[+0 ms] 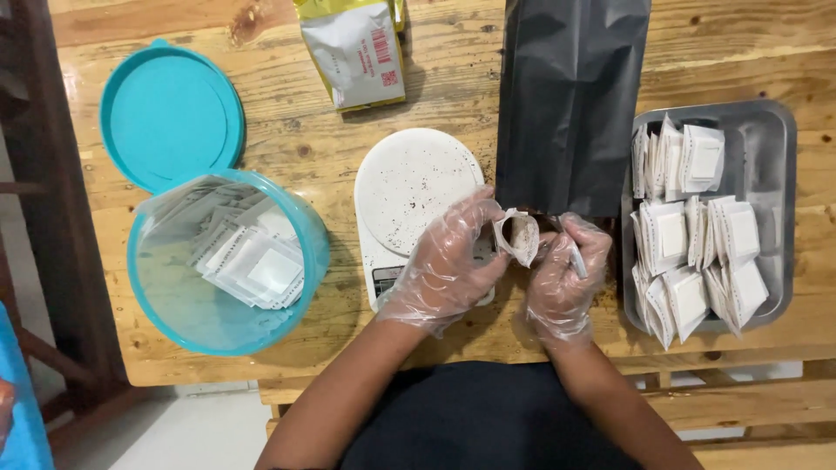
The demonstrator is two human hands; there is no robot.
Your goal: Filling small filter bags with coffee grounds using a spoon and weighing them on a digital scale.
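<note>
Wooden planks form the table (pixel 287 148), seen from above. At the near middle, two hands in clear plastic gloves work together. The left hand (pixel 448 265) pinches a small white paper pouch (pixel 519 238) that stands open, with dark powder inside. The right hand (pixel 564 277) is closed around a thin white spoon handle (pixel 576 258) just right of the pouch. Under the left hand sits a white kitchen scale (pixel 409 187) with a round plate dusted with dark specks. Far of the hands stands a tall black foil bag (pixel 570 96). At right, a metal tray (pixel 771 148) holds rows of white pouches (pixel 688 235) standing on edge. At left, a teal tub (pixel 200 318) holds flat white pouches, its round teal lid (pixel 170 113) lying just beyond it. At the far edge lies a yellow packet (pixel 357 48) with a white label.
</note>
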